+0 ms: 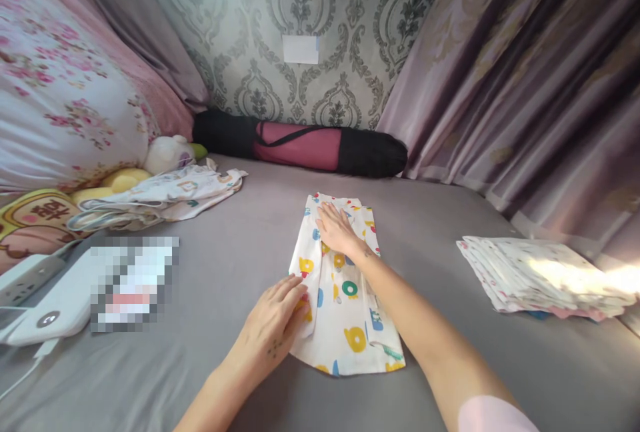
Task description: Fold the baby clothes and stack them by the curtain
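A white garment point(345, 312) printed with yellow, blue, red and green shapes lies on the grey sheet in front of me, its sides folded inward into a long panel. My left hand point(280, 305) rests on the garment's lower left edge, fingers extended together over the folded flap. Farther up, my right hand point(337, 229) lies flat on the upper part of the cloth, its fingers stretched out. Some of the print under both hands is hidden.
Folded clothes point(545, 279) are stacked at right. Left are a loose printed garment point(170, 195), a white power bank point(65, 305) with a cable, a power strip point(25, 279), a blurred-out item point(135, 285) and plush toys point(170, 152). A black-and-maroon bag point(300, 145) lies against the wall.
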